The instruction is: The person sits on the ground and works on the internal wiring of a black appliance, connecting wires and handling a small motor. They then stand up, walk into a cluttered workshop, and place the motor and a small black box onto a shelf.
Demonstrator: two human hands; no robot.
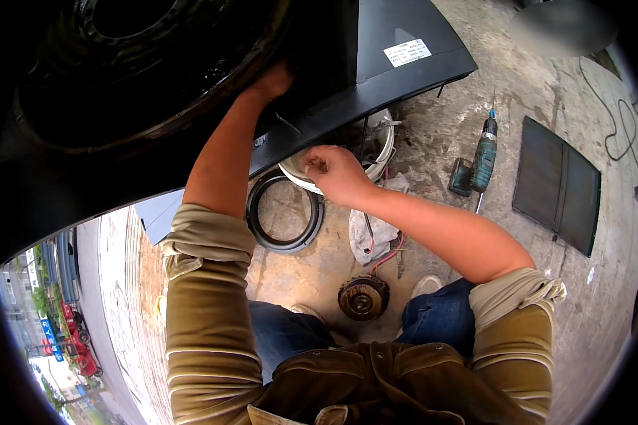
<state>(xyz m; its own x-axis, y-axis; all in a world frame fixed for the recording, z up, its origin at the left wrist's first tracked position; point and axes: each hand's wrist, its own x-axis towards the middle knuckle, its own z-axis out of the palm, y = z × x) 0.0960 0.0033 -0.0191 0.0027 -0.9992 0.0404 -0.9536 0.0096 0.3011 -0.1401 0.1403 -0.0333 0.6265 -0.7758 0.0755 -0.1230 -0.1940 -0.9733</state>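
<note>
While the right hand (335, 174) is overlapping a white bucket (386, 144)—contents unclear—I cannot tell either grip, the left hand (271, 82) being shadowed.

Brn jkt (393, 379), rolled slvs (209, 241), jeans (439, 315).

The left grip (273, 81) is reaching into a large, black, curved-edged housing (326, 49); the right grip (337, 173) is curling near its lower edge, overlapping a round white bucket (384, 142). A teal-and-black cordless drill (484, 159) is lying on the concrete floor (500, 223).
</note>
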